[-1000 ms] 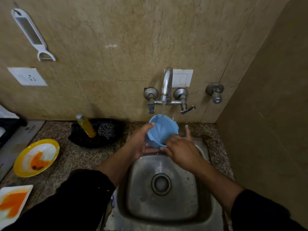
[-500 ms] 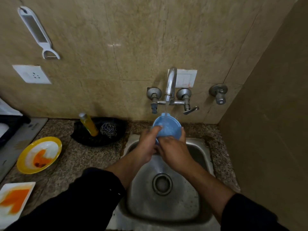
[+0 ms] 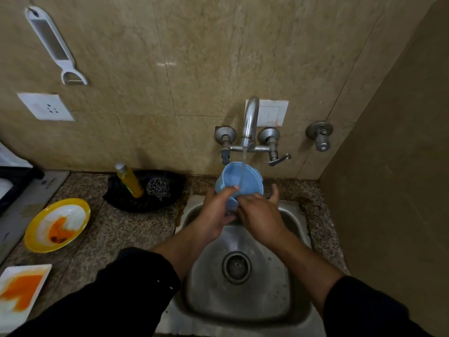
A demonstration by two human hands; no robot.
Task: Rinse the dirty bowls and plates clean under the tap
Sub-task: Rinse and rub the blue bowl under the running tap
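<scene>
Blue bowl point(image 3: 252, 178), tilted under running tap point(image 3: 250, 117); left hand point(image 3: 216, 212) grips its side; right hand point(image 3: 260, 212) curls fingers over the rim; best turned slowly, rubbing every part.

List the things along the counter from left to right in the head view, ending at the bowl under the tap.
square white plate → round yellow plate → yellow bottle → steel scrubber → blue bowl under the running tap

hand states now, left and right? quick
Left hand: closed, holding the blue bowl under the tap.
Right hand: closed, fingers curled over the same bowl's near rim.
</scene>
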